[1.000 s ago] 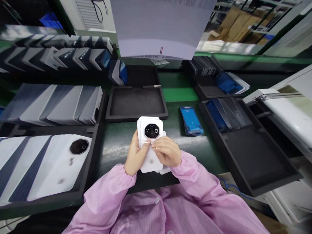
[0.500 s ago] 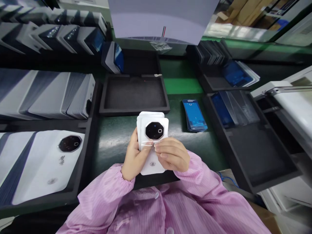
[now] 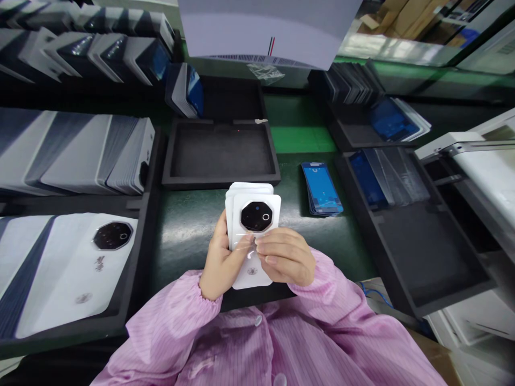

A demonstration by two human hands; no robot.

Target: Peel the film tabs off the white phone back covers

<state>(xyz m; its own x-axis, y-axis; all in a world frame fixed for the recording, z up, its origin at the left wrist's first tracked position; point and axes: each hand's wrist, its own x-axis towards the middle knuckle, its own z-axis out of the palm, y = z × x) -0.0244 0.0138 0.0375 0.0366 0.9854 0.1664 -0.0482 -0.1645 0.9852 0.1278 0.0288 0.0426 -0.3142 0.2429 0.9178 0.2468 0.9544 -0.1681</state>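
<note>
A small stack of white phone-back sheets is held upright in front of my body. The top sheet bears a black octagonal camera print, with a faint round mark lower down. My left hand is closed around the stack's left side, its thumb pressed on the front. Against the top sheet, my right hand has its fingers pinched together just below the camera print. Between thumb and fingertips, glints show a piece of clear film; its full outline is unclear. Fingers behind the stack are hidden.
Dark trays stand ahead. At left, a tray holds rows of white sheets. A stack of blue phone-shaped sheets lies on the green tabletop. On the right, another tray contains clear and blue sheets.
The top sheet has shifted slightly right against those behind it. My right hand has moved very slightly right, and the film's glint has changed. Both hands keep their grip.
</note>
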